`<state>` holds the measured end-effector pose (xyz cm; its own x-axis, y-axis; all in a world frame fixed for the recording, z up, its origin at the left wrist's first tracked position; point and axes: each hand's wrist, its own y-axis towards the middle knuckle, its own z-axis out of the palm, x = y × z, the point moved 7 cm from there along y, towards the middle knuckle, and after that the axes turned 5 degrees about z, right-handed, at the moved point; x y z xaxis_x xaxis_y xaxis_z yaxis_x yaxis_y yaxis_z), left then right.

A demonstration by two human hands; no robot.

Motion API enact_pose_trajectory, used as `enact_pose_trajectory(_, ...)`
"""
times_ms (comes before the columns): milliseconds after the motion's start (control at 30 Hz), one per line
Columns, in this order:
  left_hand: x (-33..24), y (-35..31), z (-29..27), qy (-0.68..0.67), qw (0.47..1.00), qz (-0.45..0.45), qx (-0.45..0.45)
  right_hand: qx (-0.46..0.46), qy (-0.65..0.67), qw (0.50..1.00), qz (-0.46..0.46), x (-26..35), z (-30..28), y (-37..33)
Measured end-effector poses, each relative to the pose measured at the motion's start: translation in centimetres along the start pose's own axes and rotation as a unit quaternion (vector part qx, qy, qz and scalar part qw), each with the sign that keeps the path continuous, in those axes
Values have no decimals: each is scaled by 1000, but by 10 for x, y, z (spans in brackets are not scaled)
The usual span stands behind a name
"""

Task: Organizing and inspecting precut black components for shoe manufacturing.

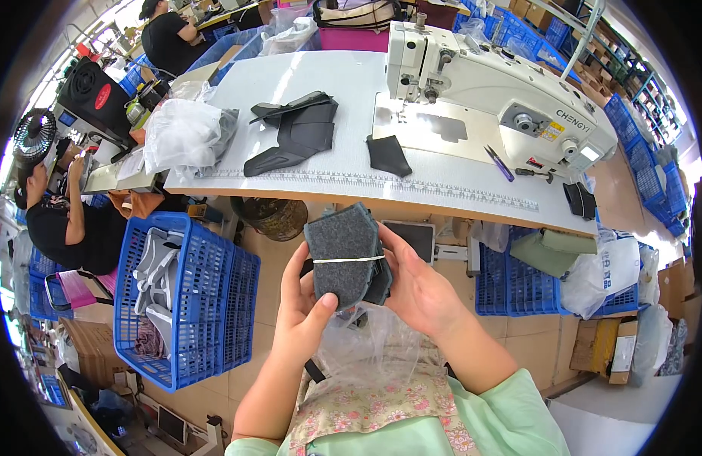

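By table (358, 72) | left hand (298, 315), right hand (421, 289): banded grey stack (342, 237), perhaps felt

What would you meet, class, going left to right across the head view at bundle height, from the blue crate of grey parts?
Blue plastic crate, left hand, banded dark-grey felt-like bundle, right hand, sage-green material, white plastic bag.

The dark grey stack of cut pieces (342, 235) looks like matt, slightly fuzzy felt. The white long-armed sewing machine (476, 85) seems of smooth, glossy painted metal. The blue lattice basket (222, 304) is of hard plastic.
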<state>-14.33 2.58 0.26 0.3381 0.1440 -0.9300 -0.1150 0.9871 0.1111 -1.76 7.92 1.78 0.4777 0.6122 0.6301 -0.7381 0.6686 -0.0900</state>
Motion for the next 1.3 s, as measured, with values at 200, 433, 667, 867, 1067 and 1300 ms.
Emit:
enact_pose_trajectory(200,-3,4,-4,44,999,-8,-3,-24,-39,999,-7,0,-1,-2)
enact_pose_trajectory(433,2,4,-13,55,997,-38,-39,28,-147,989,5,-10,5,-9)
enact_pose_trajectory(667,12,-4,-18,-14,995,-89,-49,28,-316,947,-40,-12,-2,-10)
enact_pose_trajectory(867,11,-8,-6,-90,987,-128,-44,-70,-563,814,-124,5,26,-18)
enact_pose_trajectory(1067,9,-11,-7,-133,982,-122,-49,-99,-591,769,-221,8,32,-21)
enact_pose_trajectory(1300,7,-20,-7,-108,979,-155,-79,-101,-614,744,-244,18,36,-23)
